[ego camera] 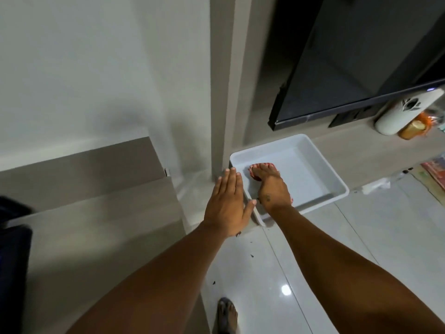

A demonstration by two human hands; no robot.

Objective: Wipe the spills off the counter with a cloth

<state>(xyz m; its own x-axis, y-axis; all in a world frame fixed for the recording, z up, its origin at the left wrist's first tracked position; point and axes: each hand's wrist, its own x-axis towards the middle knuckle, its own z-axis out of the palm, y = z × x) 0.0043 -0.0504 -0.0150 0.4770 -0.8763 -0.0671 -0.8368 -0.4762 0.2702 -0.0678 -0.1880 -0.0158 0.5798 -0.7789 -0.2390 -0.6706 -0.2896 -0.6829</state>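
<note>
A white rectangular tray (pixel 320 165) sits on the left end of a low light-wood counter (pixel 356 150), its front part overhanging the edge. My right hand (pixel 269 186) presses flat on a red-and-white cloth (pixel 252 170) inside the tray; most of the cloth is hidden under the palm. My left hand (pixel 228 206) is flat with fingers together, resting against the tray's left rim. Small dark crumbs (pixel 251 256) lie on the glossy white floor below.
A black TV (pixel 349 68) hangs over the counter. A white cylinder (pixel 397 116), an orange packet (pixel 414 127) and colourful packaging (pixel 435 169) stand at the right. A grey pillar (pixel 224 92) rises left of the tray. My foot (pixel 227 314) is below.
</note>
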